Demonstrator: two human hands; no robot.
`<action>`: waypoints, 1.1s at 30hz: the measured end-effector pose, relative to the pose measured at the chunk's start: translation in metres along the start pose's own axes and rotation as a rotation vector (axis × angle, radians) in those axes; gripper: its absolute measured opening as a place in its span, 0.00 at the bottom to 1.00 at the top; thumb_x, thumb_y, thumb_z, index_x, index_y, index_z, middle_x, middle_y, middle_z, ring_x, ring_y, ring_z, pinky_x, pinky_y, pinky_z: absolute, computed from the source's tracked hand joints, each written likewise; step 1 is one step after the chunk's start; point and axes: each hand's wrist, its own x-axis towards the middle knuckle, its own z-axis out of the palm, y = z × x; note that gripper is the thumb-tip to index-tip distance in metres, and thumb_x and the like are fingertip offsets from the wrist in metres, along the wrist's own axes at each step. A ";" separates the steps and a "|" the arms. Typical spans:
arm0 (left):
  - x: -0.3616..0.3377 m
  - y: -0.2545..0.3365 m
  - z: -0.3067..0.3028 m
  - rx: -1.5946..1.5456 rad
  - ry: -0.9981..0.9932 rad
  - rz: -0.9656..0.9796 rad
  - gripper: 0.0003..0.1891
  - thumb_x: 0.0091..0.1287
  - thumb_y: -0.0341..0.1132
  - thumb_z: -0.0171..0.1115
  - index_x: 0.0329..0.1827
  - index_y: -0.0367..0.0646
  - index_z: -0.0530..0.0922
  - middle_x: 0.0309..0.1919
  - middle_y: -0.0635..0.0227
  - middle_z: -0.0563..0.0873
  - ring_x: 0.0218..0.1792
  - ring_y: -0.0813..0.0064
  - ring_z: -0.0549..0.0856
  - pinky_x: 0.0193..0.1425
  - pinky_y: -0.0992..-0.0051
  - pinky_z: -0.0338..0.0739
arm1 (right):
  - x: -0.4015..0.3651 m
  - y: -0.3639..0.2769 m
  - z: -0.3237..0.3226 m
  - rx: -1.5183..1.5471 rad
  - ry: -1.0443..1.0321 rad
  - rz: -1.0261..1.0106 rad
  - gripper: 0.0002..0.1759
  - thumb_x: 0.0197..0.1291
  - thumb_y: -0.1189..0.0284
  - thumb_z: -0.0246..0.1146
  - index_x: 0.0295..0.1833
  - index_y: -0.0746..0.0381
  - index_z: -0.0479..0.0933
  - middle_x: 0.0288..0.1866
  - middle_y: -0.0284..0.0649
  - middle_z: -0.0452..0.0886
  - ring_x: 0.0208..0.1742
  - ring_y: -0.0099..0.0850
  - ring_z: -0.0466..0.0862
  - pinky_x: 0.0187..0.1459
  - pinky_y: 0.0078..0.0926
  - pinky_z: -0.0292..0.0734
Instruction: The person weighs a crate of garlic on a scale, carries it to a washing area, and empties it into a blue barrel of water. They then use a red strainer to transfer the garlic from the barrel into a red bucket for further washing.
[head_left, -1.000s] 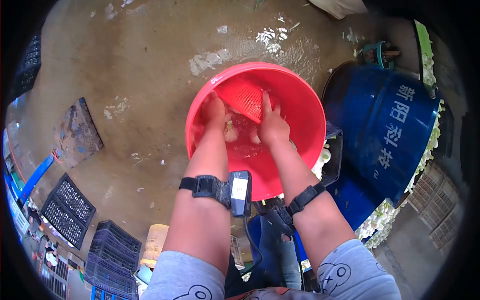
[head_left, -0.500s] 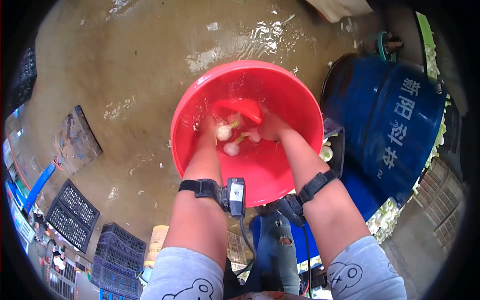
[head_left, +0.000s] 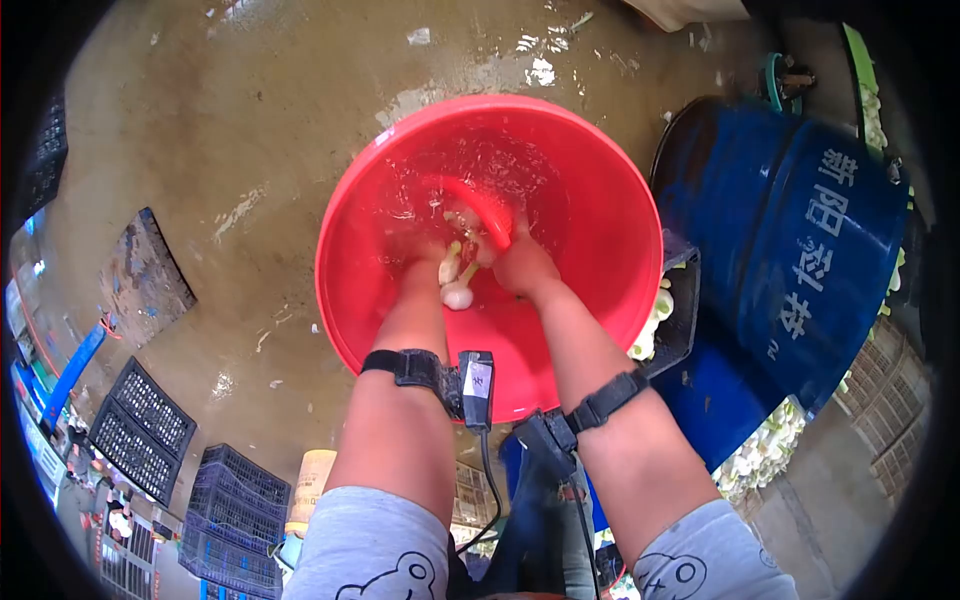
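A large red basin (head_left: 600, 190) full of water stands on the wet floor in front of me. Both my hands are dipped in it. My left hand (head_left: 418, 268) is under the surface beside some white vegetable bulbs with pale green stems (head_left: 455, 283); its fingers are hidden by the water. My right hand (head_left: 520, 258) grips the edge of a red plastic strainer (head_left: 478, 208), which lies mostly submerged at the middle of the basin. Black straps with a small device sit on both forearms.
A blue drum (head_left: 800, 230) lies right of the basin, with white vegetables (head_left: 760, 450) heaped around it and a dark crate (head_left: 672, 320) of them against the basin. Black and blue crates (head_left: 140, 420) are stacked at lower left. The concrete floor (head_left: 250, 120) is wet.
The strainer, held up above the water a second ago, has been pushed down into it. Both hands went deeper and closer together, and the basin now looks nearer.
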 end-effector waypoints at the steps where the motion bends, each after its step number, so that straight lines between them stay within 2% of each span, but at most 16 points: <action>1: -0.004 0.004 -0.004 -0.034 -0.009 -0.008 0.30 0.61 0.58 0.45 0.55 0.46 0.75 0.55 0.57 0.77 0.55 0.58 0.77 0.56 0.61 0.72 | -0.005 -0.003 -0.001 -0.003 0.007 -0.012 0.50 0.55 0.55 0.58 0.73 0.54 0.34 0.60 0.58 0.69 0.58 0.49 0.74 0.58 0.40 0.68; 3: -0.004 0.011 -0.005 -0.101 -0.049 -0.033 0.30 0.61 0.59 0.46 0.55 0.46 0.75 0.55 0.57 0.77 0.55 0.58 0.77 0.55 0.61 0.72 | -0.022 -0.011 -0.002 -0.057 0.151 0.027 0.49 0.56 0.58 0.58 0.74 0.50 0.33 0.61 0.60 0.67 0.58 0.51 0.73 0.56 0.42 0.69; 7: 0.004 0.003 -0.005 -0.235 -0.161 -0.098 0.30 0.60 0.60 0.46 0.55 0.46 0.75 0.54 0.57 0.77 0.54 0.58 0.77 0.54 0.61 0.72 | -0.019 -0.012 0.012 -0.051 0.169 0.072 0.48 0.56 0.59 0.58 0.74 0.50 0.34 0.66 0.60 0.61 0.59 0.52 0.72 0.57 0.43 0.69; 10: 0.007 -0.003 -0.011 -0.301 -0.237 -0.139 0.30 0.60 0.61 0.46 0.55 0.47 0.75 0.54 0.58 0.78 0.53 0.58 0.77 0.54 0.61 0.73 | 0.001 -0.008 0.019 -0.093 0.124 0.112 0.47 0.56 0.59 0.58 0.74 0.50 0.36 0.62 0.61 0.65 0.59 0.51 0.73 0.58 0.41 0.69; 12: 0.000 -0.002 -0.011 -0.330 -0.290 -0.171 0.31 0.60 0.61 0.46 0.55 0.47 0.75 0.53 0.58 0.78 0.52 0.58 0.78 0.53 0.61 0.73 | 0.008 -0.003 0.009 -0.153 0.006 -0.024 0.46 0.57 0.59 0.58 0.74 0.53 0.37 0.60 0.59 0.69 0.59 0.48 0.73 0.57 0.38 0.69; 16: -0.022 0.014 -0.030 -0.409 -0.371 -0.196 0.31 0.60 0.62 0.46 0.54 0.48 0.75 0.53 0.58 0.78 0.51 0.57 0.78 0.52 0.61 0.73 | -0.001 -0.005 -0.017 -0.144 -0.100 -0.108 0.47 0.56 0.59 0.59 0.73 0.57 0.38 0.58 0.56 0.72 0.58 0.46 0.74 0.57 0.36 0.69; 18: -0.051 0.021 -0.039 -0.466 -0.394 -0.200 0.31 0.60 0.63 0.46 0.54 0.48 0.75 0.52 0.58 0.78 0.51 0.57 0.78 0.52 0.61 0.74 | -0.008 -0.007 -0.029 -0.202 -0.142 -0.212 0.48 0.55 0.60 0.59 0.73 0.59 0.38 0.56 0.53 0.74 0.57 0.45 0.75 0.57 0.36 0.69; 22: -0.103 0.035 -0.062 -0.582 -0.449 -0.203 0.31 0.59 0.64 0.47 0.54 0.48 0.75 0.52 0.59 0.78 0.50 0.57 0.79 0.51 0.61 0.74 | -0.047 -0.010 -0.064 -0.239 -0.152 -0.216 0.45 0.55 0.60 0.57 0.73 0.57 0.40 0.57 0.53 0.74 0.58 0.43 0.75 0.58 0.34 0.68; 24: -0.122 0.036 -0.070 -0.494 -0.608 -0.253 0.37 0.58 0.70 0.42 0.56 0.49 0.72 0.49 0.59 0.79 0.47 0.55 0.79 0.49 0.58 0.75 | -0.084 -0.021 -0.091 -0.310 -0.255 -0.228 0.45 0.54 0.62 0.57 0.73 0.58 0.41 0.55 0.54 0.75 0.56 0.44 0.75 0.55 0.35 0.70; 25: -0.136 0.036 -0.073 -0.491 -0.598 -0.245 0.37 0.58 0.70 0.42 0.56 0.49 0.72 0.49 0.59 0.79 0.47 0.55 0.79 0.49 0.58 0.75 | -0.103 -0.025 -0.103 -0.306 -0.244 -0.234 0.45 0.54 0.62 0.57 0.73 0.58 0.41 0.55 0.54 0.75 0.56 0.44 0.75 0.55 0.35 0.70; 27: -0.186 0.040 -0.088 -0.536 -0.630 -0.209 0.37 0.58 0.70 0.44 0.57 0.48 0.72 0.47 0.60 0.79 0.45 0.61 0.80 0.47 0.64 0.76 | -0.137 -0.023 -0.123 -0.384 -0.324 -0.304 0.46 0.52 0.66 0.58 0.73 0.59 0.42 0.53 0.56 0.75 0.54 0.45 0.76 0.52 0.35 0.72; 28: -0.222 0.042 -0.092 -0.524 -0.636 -0.202 0.37 0.58 0.70 0.44 0.57 0.48 0.72 0.47 0.60 0.79 0.45 0.61 0.80 0.47 0.64 0.76 | -0.157 0.002 -0.137 -0.410 -0.266 -0.462 0.48 0.48 0.70 0.59 0.73 0.60 0.42 0.54 0.58 0.73 0.52 0.46 0.77 0.50 0.36 0.73; 29: -0.250 0.038 -0.098 -0.579 -0.553 -0.082 0.35 0.60 0.66 0.47 0.57 0.46 0.71 0.48 0.59 0.79 0.47 0.64 0.80 0.47 0.67 0.76 | -0.172 0.019 -0.144 -0.377 -0.173 -0.570 0.48 0.45 0.72 0.60 0.72 0.60 0.44 0.58 0.57 0.71 0.52 0.47 0.77 0.50 0.36 0.73; 30: -0.275 0.034 -0.099 -0.637 -0.469 0.033 0.33 0.62 0.63 0.50 0.58 0.45 0.71 0.48 0.59 0.79 0.48 0.67 0.80 0.47 0.69 0.76 | -0.184 0.040 -0.145 -0.243 -0.040 -0.747 0.45 0.46 0.76 0.59 0.71 0.59 0.47 0.62 0.55 0.67 0.58 0.48 0.73 0.55 0.34 0.70; 31: -0.297 0.030 -0.097 -0.633 -0.476 0.034 0.33 0.62 0.63 0.50 0.58 0.45 0.71 0.48 0.59 0.79 0.48 0.67 0.80 0.47 0.69 0.76 | -0.207 0.048 -0.155 -0.207 -0.025 -0.748 0.45 0.45 0.76 0.61 0.71 0.59 0.50 0.63 0.54 0.66 0.60 0.48 0.71 0.56 0.33 0.70; 33: -0.333 0.025 -0.090 -0.696 -0.409 0.479 0.24 0.65 0.50 0.55 0.57 0.42 0.71 0.47 0.62 0.80 0.49 0.70 0.79 0.51 0.70 0.75 | -0.258 0.065 -0.177 -0.168 -0.002 -0.747 0.45 0.44 0.76 0.63 0.70 0.59 0.52 0.65 0.52 0.65 0.61 0.48 0.70 0.57 0.33 0.70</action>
